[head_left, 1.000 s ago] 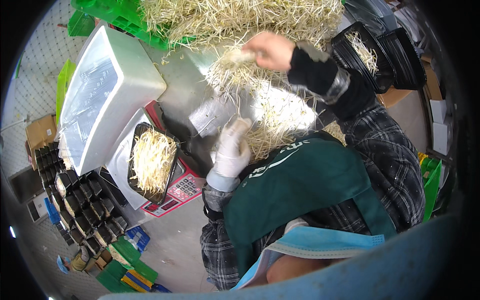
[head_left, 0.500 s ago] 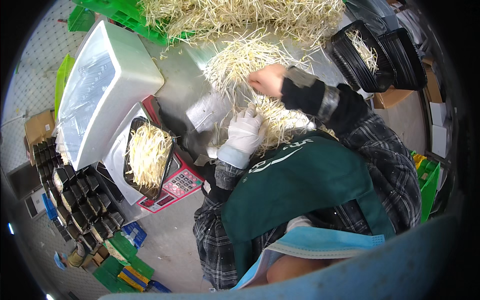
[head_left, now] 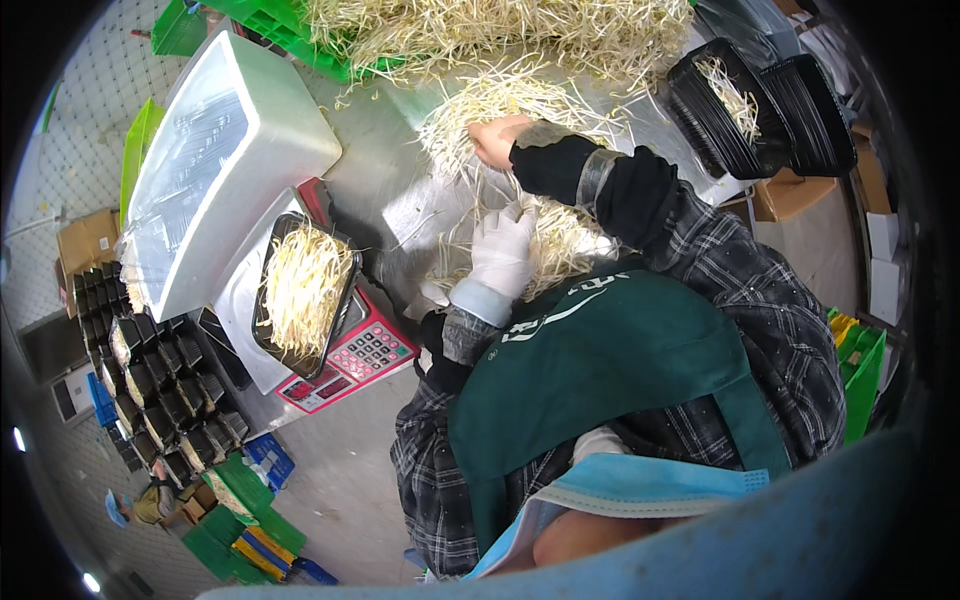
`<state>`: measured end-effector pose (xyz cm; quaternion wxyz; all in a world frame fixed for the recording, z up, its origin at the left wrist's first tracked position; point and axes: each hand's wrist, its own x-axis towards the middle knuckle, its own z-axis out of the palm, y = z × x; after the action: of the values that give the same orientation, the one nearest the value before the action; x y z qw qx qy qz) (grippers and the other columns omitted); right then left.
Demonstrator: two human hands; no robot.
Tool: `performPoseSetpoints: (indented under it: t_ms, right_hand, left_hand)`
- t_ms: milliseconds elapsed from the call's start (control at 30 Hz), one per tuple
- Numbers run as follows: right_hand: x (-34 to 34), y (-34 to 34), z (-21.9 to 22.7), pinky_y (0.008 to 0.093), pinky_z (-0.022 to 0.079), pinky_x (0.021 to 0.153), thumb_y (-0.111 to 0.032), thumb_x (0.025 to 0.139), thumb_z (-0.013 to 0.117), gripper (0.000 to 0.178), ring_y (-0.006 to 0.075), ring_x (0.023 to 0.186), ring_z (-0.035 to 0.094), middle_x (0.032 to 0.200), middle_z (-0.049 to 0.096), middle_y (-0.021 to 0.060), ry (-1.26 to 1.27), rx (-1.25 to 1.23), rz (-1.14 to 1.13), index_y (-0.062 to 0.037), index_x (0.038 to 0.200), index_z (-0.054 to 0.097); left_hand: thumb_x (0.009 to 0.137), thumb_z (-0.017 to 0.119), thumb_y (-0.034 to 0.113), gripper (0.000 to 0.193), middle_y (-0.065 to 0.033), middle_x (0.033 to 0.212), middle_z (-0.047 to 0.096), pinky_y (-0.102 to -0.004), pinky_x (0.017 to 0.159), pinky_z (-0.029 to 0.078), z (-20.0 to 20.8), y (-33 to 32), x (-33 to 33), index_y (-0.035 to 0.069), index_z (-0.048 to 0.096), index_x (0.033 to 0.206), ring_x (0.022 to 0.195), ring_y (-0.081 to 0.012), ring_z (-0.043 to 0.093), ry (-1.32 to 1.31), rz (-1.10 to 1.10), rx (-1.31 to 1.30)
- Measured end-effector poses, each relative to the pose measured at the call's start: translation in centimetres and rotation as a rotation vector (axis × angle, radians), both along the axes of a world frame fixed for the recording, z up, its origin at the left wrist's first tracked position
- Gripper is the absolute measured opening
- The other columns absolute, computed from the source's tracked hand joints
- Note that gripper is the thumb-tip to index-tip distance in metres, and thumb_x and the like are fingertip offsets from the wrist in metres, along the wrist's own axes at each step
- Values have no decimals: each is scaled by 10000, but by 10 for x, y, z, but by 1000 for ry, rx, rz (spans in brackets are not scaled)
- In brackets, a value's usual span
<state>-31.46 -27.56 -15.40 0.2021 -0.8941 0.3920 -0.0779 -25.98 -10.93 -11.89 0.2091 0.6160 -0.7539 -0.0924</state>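
Loose bean sprouts (head_left: 515,95) lie in a pale heap on the metal table in front of me. My bare right hand (head_left: 497,140) is in this heap, its fingers curled closed around sprouts; the fingertips are partly hidden. Just nearer to my body, my gloved left hand (head_left: 502,252) has its fingers bent together on some strands. A smaller pile of sprouts (head_left: 568,245) lies beside it, against my green apron. To the left, a black tray full of bean sprouts (head_left: 305,290) rests on a red and silver weighing scale (head_left: 368,350).
A white foam box (head_left: 290,135) holding clear plastic pieces stands behind the scale. A large mass of sprouts (head_left: 500,35) spills from a green crate (head_left: 290,35) at the far side. Stacked black trays (head_left: 812,115) stand at far right. Filled trays (head_left: 165,390) are piled at left.
My right hand has moved left through the heap of sprouts. My left hand has shifted slightly right and its fingers have drawn together. The whole view has shifted a little; the tray remains on the scale.
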Motion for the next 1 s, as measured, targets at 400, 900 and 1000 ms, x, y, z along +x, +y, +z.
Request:
performPoseSetpoints:
  t_ms: [400, 900, 1000]
  right_hand:
    - [-140, 14, 102, 334, 474, 562, -258, 695, 630, 127, 224, 605, 605, 655, 618, 73, 444, 212, 447, -132, 712, 644]
    - [-40, -7, 88, 225, 365, 479, -188, 806, 576, 102, 63, 492, 402, 568, 470, -32, -567, 155, 212, -92, 840, 572]
    - [-117, 5, 136, 222, 340, 439, -144, 762, 610, 98, 45, 454, 375, 501, 387, -33, -280, 312, 238, -65, 818, 600]
  left_hand:
    - [739, 531, 77, 157, -116, 809, 604, -380, 654, 466, -3, 20, 27, 97, 588, 884, 763, -298, 580, 447, -74, 46]
    - [736, 573, 74, 345, -147, 928, 573, -404, 740, 438, -7, 34, 28, 94, 540, 1078, 856, -328, 544, 423, -109, 137]
    - [726, 588, 112, 315, -144, 933, 563, -408, 739, 436, -1, 33, 27, 108, 553, 1039, 869, -325, 535, 389, 23, 270]
